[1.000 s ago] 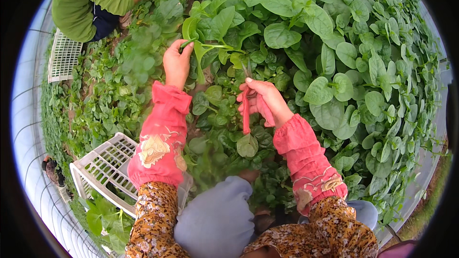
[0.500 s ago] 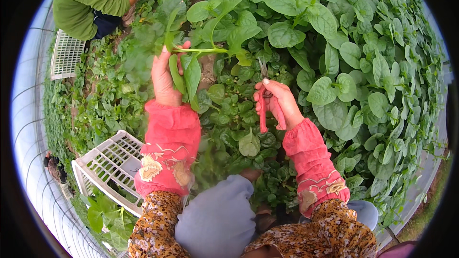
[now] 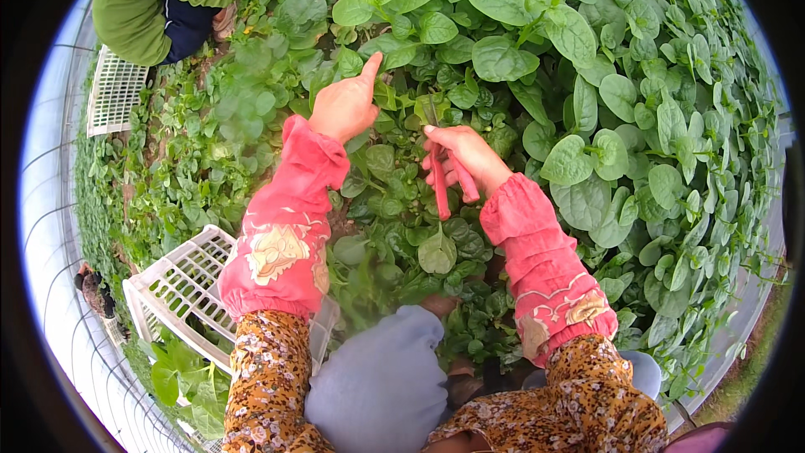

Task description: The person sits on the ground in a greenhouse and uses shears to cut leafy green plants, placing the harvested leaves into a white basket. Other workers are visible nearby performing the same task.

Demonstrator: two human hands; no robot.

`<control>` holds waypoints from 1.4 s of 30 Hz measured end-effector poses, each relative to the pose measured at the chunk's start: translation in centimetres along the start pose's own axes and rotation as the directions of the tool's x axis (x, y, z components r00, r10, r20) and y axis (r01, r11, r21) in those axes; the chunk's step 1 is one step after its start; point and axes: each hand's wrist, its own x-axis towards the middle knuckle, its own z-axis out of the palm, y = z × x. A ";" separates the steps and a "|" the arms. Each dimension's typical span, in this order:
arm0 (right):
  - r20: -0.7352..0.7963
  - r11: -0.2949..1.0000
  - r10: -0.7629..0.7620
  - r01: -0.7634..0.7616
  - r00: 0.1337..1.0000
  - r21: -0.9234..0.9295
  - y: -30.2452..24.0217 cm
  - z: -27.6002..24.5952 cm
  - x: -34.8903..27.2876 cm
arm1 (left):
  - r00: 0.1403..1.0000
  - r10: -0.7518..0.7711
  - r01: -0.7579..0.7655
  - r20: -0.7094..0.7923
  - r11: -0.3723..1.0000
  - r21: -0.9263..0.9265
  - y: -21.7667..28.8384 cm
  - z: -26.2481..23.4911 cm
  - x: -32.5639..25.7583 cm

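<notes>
Greenhouse-like interior: pale, translucent sheeting point(image 3: 52, 226) with thin dark lines curved along the left side; planted ground filled most of the view.

Standing crop: one dense stand of broad, oval, green leaves point(image 3: 610, 153), spreading from the planted ground's far edge down its right side; lower, sparser greenery point(image 3: 180, 159) lay to the left.

Your left hand point(image 3: 345, 107): raised at the dense stand's left edge, index finger straight and pointing away from you, the others folded. Nothing showed in it; whether the folded fingers hid anything, you could not have told from this view.

Your right hand point(image 3: 468, 155): closed around one pair of red-handled snips point(image 3: 441, 191) with slim metal blades, tips pointing away among the leaves near that same left edge. Whether the blades met a stem was unclear.

Receptacle: one white, slatted plastic crate point(image 3: 180, 277), left of your left forearm. Picked-looking, broad green leaves point(image 3: 180, 373) lay by its lower edge; inside or outside, indeterminate.

Status, as judged: some cutting appeared done, given those leaves; far more remained standing, uncut, and no fresh sprig was visible in either hand.
</notes>
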 end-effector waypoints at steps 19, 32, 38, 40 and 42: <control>-0.232 0.953 -0.302 0.295 0.925 -0.065 -3.6 -0.1 1.3 | 0.870 0.059 -0.180 -0.489 0.962 -0.204 -1.2 -0.1 -2.8; -0.077 0.994 -0.110 0.109 0.991 -0.018 -4.3 0.1 2.2 | 0.911 0.163 -0.099 -0.379 0.978 0.183 -1.0 2.3 6.0; -0.071 0.988 -0.023 0.034 0.997 0.151 -6.4 -1.0 5.1 | 0.845 0.211 -0.150 -0.492 0.976 0.160 -0.2 3.6 5.2; -0.072 0.987 -0.074 0.083 0.995 0.138 -5.6 -1.6 5.8 | 0.853 0.147 -0.088 -0.501 0.986 0.139 -0.7 4.0 4.8; -0.096 0.986 -0.122 0.132 0.988 0.105 -5.0 -1.7 6.0 | 0.807 0.100 -0.038 -0.582 0.992 0.117 -2.3 4.5 3.7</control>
